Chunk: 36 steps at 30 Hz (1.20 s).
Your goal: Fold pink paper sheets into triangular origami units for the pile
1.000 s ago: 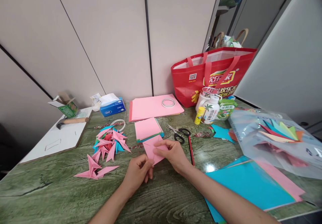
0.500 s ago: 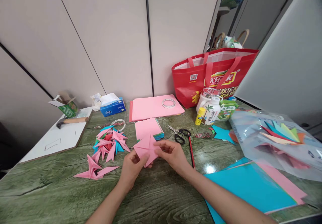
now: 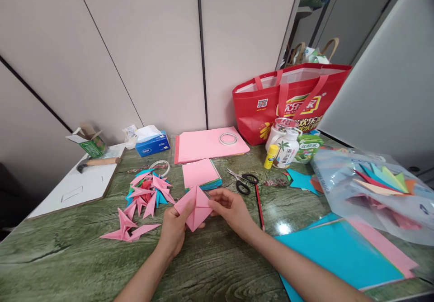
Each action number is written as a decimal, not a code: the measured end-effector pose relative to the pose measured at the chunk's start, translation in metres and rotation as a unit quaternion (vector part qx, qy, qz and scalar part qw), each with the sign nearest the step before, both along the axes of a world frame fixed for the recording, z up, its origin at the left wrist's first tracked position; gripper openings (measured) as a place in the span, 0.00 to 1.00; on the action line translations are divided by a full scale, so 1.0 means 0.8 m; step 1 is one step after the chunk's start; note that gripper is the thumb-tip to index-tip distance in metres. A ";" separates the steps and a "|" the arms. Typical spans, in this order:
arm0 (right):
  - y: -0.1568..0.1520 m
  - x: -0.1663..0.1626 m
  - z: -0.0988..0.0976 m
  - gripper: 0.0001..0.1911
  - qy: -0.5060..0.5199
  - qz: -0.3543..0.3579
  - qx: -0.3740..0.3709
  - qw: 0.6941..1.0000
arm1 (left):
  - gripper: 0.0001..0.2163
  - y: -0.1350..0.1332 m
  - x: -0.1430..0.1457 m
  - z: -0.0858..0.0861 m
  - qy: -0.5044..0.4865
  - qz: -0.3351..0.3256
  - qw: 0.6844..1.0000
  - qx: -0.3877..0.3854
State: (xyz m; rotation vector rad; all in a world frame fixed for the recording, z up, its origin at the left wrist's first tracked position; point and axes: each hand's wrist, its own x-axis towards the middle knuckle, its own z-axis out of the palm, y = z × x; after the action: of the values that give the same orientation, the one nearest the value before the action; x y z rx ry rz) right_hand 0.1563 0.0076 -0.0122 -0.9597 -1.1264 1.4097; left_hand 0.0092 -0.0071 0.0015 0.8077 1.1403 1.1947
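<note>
A creased pink origami paper [image 3: 197,211], shaped like a diamond, is held above the table between my two hands. My left hand [image 3: 174,227] grips its left side, thumb on top and fingers underneath. At the right corner, my right hand [image 3: 232,209] pinches the paper between thumb and fingers. Just behind lies a stack of square paper [image 3: 200,173], pink on top with blue sheets below. To the left sits a pile of folded pink, blue and red paper pieces [image 3: 149,193], with a pink folded piece [image 3: 124,229] in front of it.
Scissors [image 3: 242,182] and a red pencil [image 3: 259,207] lie right of the paper stack. A glue stick [image 3: 270,156], a bottle [image 3: 286,150] and a red bag [image 3: 264,116] stand behind. Blue sheets [image 3: 339,252] lie front right; a hammer [image 3: 98,162] rests on a white board [image 3: 74,191].
The pink origami paper has turned slightly and moved a little left and down. My left thumb has shifted up onto its face; my right hand stays at the right corner.
</note>
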 end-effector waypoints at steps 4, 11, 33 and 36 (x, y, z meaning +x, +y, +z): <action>0.000 -0.001 -0.001 0.12 -0.004 0.026 -0.019 0.999 | 0.13 -0.001 0.001 -0.001 0.000 -0.003 1.000 -0.001; -0.001 -0.001 0.001 0.13 -0.013 0.034 -0.017 0.999 | 0.12 0.000 -0.001 -0.007 0.019 -0.009 1.000 0.012; -0.004 -0.003 -0.004 0.20 -0.302 -0.065 0.141 0.940 | 0.12 -0.014 0.009 -0.004 0.106 -0.188 0.976 -0.014; -0.008 -0.005 -0.007 0.18 -0.374 -0.094 0.171 0.907 | 0.12 -0.016 0.011 -0.003 0.089 -0.202 0.975 -0.019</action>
State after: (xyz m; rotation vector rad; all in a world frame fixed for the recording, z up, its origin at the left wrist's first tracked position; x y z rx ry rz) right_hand 0.1521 0.0016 -0.0182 -1.3477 -1.7139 0.6373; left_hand 0.0180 -0.0203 -0.0008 1.0741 1.0733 0.7716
